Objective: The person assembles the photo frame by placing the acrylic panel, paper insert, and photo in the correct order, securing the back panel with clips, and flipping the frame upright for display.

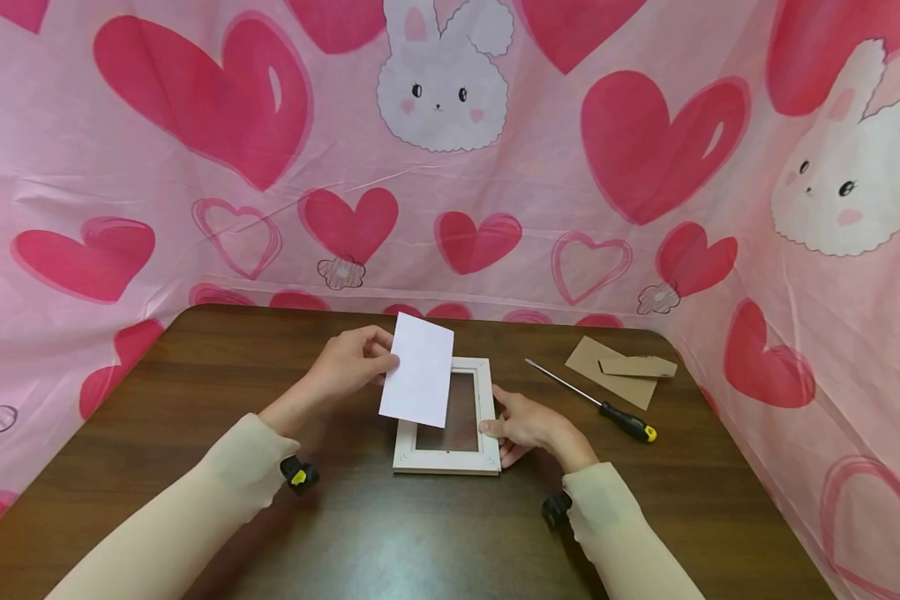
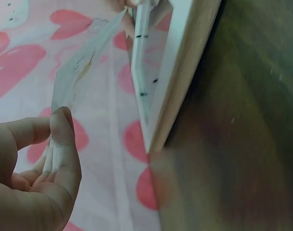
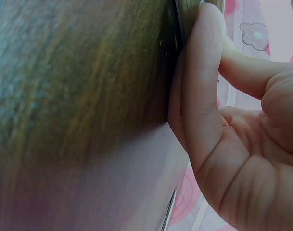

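Observation:
A white picture frame with a rectangular opening is at the middle of the table in the head view. Its side edge looks like bare wood in the left wrist view, and small black tabs show inside it. My left hand pinches a white sheet of paper by its left edge, tilted above the frame's left part. Faint markings show on one face of the sheet in the left wrist view. With the thumb on top, my right hand grips the frame's right side; its other fingers are partly hidden.
To the right lies a screwdriver with a black and yellow handle. Behind it rests a brown cardboard panel with a narrow cardboard strip on top. A pink heart-and-bunny cloth hangs around the dark wooden table.

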Demonstrator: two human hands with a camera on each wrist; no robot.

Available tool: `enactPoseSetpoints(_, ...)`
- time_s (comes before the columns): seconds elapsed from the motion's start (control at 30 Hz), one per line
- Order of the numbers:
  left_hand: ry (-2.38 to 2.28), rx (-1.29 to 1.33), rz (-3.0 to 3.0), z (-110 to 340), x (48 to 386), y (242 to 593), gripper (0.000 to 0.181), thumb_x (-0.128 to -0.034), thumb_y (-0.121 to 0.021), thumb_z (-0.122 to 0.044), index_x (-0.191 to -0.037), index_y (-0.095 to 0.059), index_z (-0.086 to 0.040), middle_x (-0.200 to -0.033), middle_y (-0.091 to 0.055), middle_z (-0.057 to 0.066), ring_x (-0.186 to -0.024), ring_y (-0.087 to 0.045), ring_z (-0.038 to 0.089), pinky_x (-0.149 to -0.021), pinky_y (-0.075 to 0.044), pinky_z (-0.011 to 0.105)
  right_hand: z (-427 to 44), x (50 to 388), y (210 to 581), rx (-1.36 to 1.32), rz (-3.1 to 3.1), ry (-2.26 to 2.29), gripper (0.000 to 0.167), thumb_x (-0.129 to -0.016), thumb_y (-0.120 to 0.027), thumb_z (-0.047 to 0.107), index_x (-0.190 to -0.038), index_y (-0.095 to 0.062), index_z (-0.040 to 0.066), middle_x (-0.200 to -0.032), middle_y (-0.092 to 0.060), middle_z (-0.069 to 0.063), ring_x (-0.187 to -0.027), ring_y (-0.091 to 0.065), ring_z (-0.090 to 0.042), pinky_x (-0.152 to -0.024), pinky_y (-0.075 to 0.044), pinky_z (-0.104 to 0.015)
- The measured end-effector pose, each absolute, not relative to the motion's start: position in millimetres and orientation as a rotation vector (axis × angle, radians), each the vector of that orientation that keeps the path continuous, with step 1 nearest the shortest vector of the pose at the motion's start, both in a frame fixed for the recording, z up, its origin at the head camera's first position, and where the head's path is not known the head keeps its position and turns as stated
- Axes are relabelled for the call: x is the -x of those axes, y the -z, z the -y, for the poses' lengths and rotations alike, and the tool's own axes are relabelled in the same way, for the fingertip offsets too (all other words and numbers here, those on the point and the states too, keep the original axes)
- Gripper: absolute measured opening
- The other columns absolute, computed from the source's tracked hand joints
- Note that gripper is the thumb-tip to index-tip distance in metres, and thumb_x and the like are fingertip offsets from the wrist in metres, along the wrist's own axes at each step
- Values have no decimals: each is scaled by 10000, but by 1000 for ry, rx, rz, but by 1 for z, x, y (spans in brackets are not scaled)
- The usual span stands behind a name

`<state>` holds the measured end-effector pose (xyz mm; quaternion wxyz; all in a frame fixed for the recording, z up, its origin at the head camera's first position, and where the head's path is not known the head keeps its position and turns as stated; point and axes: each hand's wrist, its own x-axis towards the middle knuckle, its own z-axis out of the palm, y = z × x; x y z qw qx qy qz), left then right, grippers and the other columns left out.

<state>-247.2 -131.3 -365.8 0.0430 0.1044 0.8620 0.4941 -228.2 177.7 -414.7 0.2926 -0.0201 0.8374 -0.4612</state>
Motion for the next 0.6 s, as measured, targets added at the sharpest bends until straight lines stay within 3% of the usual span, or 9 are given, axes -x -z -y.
enactPoseSetpoints(0.43,-1592,-193,-2411,106,246,403,393,-960,-769,-109,-1300,-624,25,-1032,-733,136,-867,-723,210,-808,-656,361,-178,227,415,62,-2237,1207,888,-1020,-712,178,-1707,-153,112,-942,-600,-200,-597,-638,-224,-583,-639,-384)
enactPoseSetpoints(0.6,-1567,-229,-2461,100,245,408,422,-948,-769,-91,-1319,-605,25,-957,-698,119,-787,-692,191,-736,-657,335,-179,228,415,43,-2248,1196,879,-1023,-708,180,-1709,-161,129,-955,-604,-199,-605,-642,-223,-586,-638,-372)
